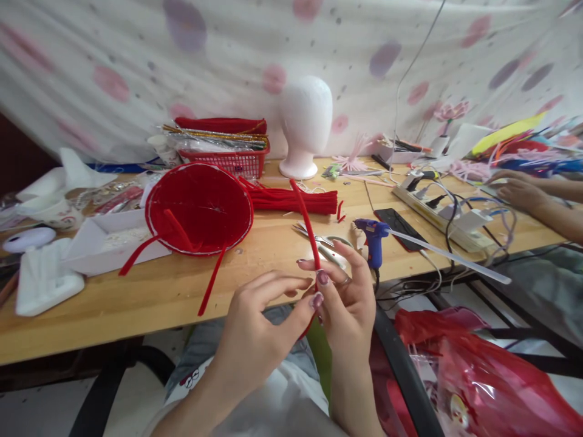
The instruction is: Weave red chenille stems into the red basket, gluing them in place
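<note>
Between the thumb and fingers of my right hand (348, 297) a red pipe cleaner (306, 221) is pinched, its upper part standing up and leaning left. My left hand (268, 318) pinches the same pipe cleaner lower down, where part of it is hidden by the fingers. On the table to the left, a red fuzzy bowl-shaped piece (204, 203) rests tilted, with several red strips sticking out of it. Behind my hands lies a bundle of red pipe cleaners (296, 200). Scissors (325, 241) lie partly hidden behind my right hand.
A blue glue gun (374, 240) with a long glue stick stands by a phone (401, 229) and a power strip (444, 221). At the back are a white foam head (307, 124) and a red basket (228, 161). Another person's hands (519, 191) are at right.
</note>
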`<state>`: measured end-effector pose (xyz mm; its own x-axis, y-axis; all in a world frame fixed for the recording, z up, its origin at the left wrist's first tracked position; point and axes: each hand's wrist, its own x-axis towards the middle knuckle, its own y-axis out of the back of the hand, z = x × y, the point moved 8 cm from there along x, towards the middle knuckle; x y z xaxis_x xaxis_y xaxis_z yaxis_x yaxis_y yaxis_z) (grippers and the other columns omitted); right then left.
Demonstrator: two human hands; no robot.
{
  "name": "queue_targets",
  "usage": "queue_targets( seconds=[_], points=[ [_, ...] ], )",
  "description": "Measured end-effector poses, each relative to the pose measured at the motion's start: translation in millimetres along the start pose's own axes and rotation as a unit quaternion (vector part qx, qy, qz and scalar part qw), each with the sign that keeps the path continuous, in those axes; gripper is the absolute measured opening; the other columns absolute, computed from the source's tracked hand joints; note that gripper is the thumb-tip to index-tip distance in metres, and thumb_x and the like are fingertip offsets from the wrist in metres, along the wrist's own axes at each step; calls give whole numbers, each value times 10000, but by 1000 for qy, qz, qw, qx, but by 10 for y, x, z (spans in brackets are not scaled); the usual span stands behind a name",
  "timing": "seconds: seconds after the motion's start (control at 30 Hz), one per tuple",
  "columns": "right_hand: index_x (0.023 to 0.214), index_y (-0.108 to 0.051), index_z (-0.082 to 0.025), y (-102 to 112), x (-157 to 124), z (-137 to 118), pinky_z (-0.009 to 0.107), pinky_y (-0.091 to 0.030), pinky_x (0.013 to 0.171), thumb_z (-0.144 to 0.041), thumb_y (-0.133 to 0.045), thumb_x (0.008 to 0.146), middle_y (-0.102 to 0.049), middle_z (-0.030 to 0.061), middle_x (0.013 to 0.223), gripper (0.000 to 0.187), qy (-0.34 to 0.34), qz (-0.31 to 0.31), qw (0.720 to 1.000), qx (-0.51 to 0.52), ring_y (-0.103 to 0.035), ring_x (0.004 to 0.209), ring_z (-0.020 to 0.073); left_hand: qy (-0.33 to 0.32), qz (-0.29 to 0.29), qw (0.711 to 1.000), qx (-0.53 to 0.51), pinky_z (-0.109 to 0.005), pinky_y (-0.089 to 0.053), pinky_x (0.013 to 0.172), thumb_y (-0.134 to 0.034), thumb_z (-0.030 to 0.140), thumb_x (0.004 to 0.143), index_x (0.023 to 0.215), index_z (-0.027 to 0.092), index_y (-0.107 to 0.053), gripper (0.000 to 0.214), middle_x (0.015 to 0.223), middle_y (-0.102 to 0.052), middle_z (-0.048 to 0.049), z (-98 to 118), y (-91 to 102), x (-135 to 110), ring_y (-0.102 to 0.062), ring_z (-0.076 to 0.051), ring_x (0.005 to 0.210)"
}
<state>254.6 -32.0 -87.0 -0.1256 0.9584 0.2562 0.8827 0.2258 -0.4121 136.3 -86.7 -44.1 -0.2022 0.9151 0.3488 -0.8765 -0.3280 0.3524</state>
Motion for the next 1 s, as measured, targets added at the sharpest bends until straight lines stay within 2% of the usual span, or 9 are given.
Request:
queue_targets(
  seconds=[0.07,0.17,0.3,0.4,0.57,0.67,0.83,0.93,1.0],
  points=[
    [1255,-511,-307,-14,-24,-50,235,-558,604,-229,-661,897,-742,23,945,396,28,13,999,-40,-729,840,170,-5,2,1000,6,-178,-537,758,-663,159,838,838,238,-732,105,871,-751,37,6,-9,-5,-694,-101,824],
    [1255,-491,-313,-49,-46,-86,300,-593,671,-239,-650,906,-735,29,963,390,38,27,996,-71,-735,891,200,-27,31,998,39,-190,-517,705,-603,122,865,768,206,-696,159,796,-730,25,3,10,-27,-679,-104,760],
    [1248,-473,-331,-84,-46,-73,322,-616,618,-260,-645,908,-731,25,997,387,27,27,997,-70,-745,843,209,-9,90,992,88,-203,-475,632,-584,192,899,729,186,-614,172,702,-676,24,-106,108,-46,-637,-103,668],
    [1246,-468,-313,-64,-26,-69,300,-614,553,-255,-640,911,-729,31,1006,381,32,27,997,-64,-748,814,205,46,126,990,52,-198,-461,596,-535,281,946,781,195,-555,187,616,-627,52,-260,227,-42,-606,-89,583],
    [1247,-469,-289,-19,7,-67,273,-604,509,-246,-636,914,-731,28,985,375,42,25,997,-67,-747,764,188,73,142,987,22,-209,-447,650,-446,377,994,761,204,-488,293,549,-587,66,-340,363,5,-585,-86,582],
    [1256,-467,-284,-15,10,-74,267,-593,488,-264,-637,913,-728,36,995,383,51,28,996,-74,-742,761,190,86,143,986,-12,-213,-450,650,-406,406,1005,699,206,-474,372,516,-595,60,-369,390,37,-581,-85,551],
    [1221,-489,-275,-6,7,-74,260,-573,484,-261,-640,912,-735,32,988,345,39,45,995,-82,-713,596,150,148,131,975,-104,-238,-438,495,-469,527,945,467,216,-393,575,344,-477,42,-529,362,58,-491,-101,361],
    [1211,-506,-276,31,7,-90,224,-521,428,-269,-653,902,-737,34,983,343,41,59,994,-84,-689,529,129,156,93,982,-60,-217,-379,411,-577,499,890,398,196,-511,581,337,-470,30,-536,333,59,-452,-86,336],
    [1203,-517,-280,62,27,-67,189,-444,365,-281,-670,890,-735,37,976,349,34,61,994,-84,-680,514,121,123,49,991,-17,-196,-404,414,-643,439,856,449,200,-638,472,392,-542,21,-485,286,68,-513,-91,387]
  ],
)
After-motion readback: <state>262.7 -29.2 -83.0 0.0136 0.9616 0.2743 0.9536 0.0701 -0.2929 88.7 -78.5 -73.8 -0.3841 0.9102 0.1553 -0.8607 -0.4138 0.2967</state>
